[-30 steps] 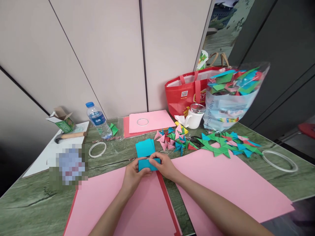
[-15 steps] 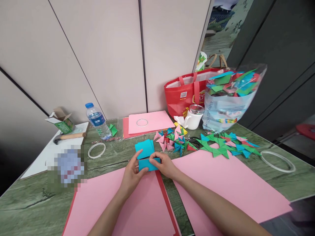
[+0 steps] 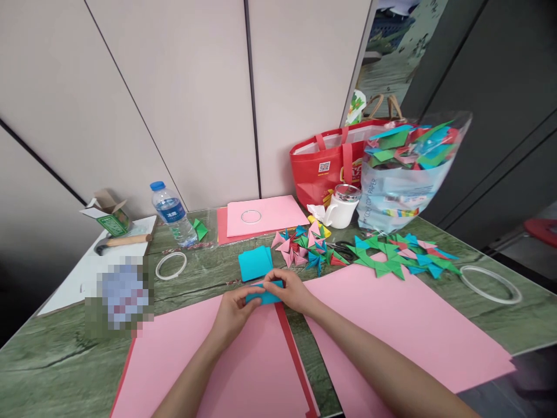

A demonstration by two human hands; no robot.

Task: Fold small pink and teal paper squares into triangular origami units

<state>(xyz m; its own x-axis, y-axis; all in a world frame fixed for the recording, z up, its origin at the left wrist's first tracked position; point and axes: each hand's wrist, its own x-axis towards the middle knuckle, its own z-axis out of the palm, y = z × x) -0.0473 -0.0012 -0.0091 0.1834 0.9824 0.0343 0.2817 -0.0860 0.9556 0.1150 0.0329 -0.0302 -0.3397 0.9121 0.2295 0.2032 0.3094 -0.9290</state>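
Observation:
Both my hands pinch a small folded blue paper piece (image 3: 263, 295) just above the table, over the top edge of a large pink sheet (image 3: 217, 360). My left hand (image 3: 235, 313) grips its left end with fingers curled. At the right end, my right hand (image 3: 293, 292) presses down with fingers closed on the upper edge. A short stack of blue paper squares (image 3: 256, 262) lies directly behind the folded piece.
A second large pink sheet (image 3: 404, 319) lies to the right. Folded paper stars (image 3: 308, 247) and a ring of folded pieces (image 3: 400, 258) sit behind. A mug (image 3: 342, 209), red bag (image 3: 331, 165), plastic bag of paper (image 3: 404, 168), water bottle (image 3: 172, 215) and tape rings (image 3: 171, 265) stand around.
The blue piece looks flatter and narrower now. My left fingers, spread half a second ago, have closed back onto its left end. My right hand has barely moved.

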